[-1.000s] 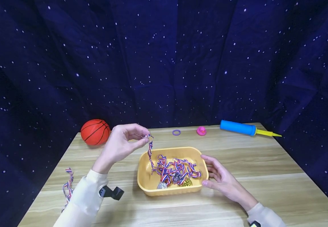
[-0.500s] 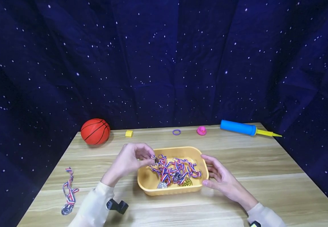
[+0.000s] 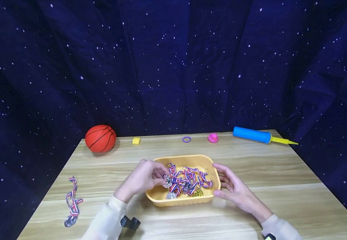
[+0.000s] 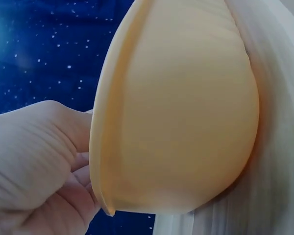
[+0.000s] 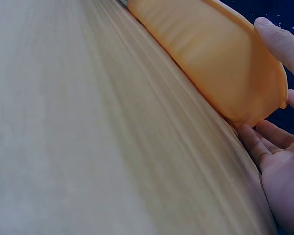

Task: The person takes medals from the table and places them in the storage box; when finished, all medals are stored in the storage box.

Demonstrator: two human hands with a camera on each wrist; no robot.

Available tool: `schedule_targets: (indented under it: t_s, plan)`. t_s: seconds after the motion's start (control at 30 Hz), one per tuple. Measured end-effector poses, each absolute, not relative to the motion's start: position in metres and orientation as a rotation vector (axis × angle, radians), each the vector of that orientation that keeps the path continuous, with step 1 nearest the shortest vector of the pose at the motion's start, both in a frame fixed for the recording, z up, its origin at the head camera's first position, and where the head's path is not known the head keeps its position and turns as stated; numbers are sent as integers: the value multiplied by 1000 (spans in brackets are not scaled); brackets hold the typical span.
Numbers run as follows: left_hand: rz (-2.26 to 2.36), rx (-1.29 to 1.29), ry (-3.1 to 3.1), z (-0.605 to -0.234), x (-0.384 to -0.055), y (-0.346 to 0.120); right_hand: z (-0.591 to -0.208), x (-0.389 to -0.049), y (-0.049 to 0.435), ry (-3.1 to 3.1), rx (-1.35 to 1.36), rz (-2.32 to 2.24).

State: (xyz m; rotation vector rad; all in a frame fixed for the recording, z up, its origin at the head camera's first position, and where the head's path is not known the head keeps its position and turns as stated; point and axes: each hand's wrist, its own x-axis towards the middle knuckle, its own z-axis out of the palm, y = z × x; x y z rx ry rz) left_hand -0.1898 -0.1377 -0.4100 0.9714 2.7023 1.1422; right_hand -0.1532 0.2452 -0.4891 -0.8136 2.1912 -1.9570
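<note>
My left hand (image 3: 146,177) reaches over the left end of a yellow plastic basket (image 3: 181,202). Its thumb and fingers pinch a silver medal (image 3: 167,181) just inside. Striped red, white and blue ribbons lie tangled in the basket, with another silver medal (image 3: 171,196), a darker silver one (image 3: 187,186) and a gold medal (image 3: 198,192). My right hand (image 3: 233,190) holds the basket's right end, fingers along the side and thumb at the front corner. In the left wrist view the basket wall (image 4: 186,112) hides the fingertips. The right wrist view shows the thumb (image 5: 279,41) on the rim.
A silver medal (image 3: 70,220) with its ribbon lies at the table's left. Along the back stand a small basketball (image 3: 100,138), a yellow block (image 3: 136,141), a purple ring (image 3: 187,139), a pink duck (image 3: 213,138) and a blue hand pump (image 3: 251,134). A starry curtain (image 3: 173,66) hangs behind.
My left hand has come down and right from above the basket's left rim, lowering the medal among the ribbons. The yellow block and left medal came into view. The right hand stays put.
</note>
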Motion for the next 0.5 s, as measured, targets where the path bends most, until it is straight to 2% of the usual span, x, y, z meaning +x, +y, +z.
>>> schedule_targets:
  t_s: [0.27,0.5]
  plan:
    - [907,1131,2764,-409,-184,-130,-489,-153,245,2186,-812,-1959]
    - [868,1146,2841,-403,-181,-133,-489,-154,246,2187,-816,-1957]
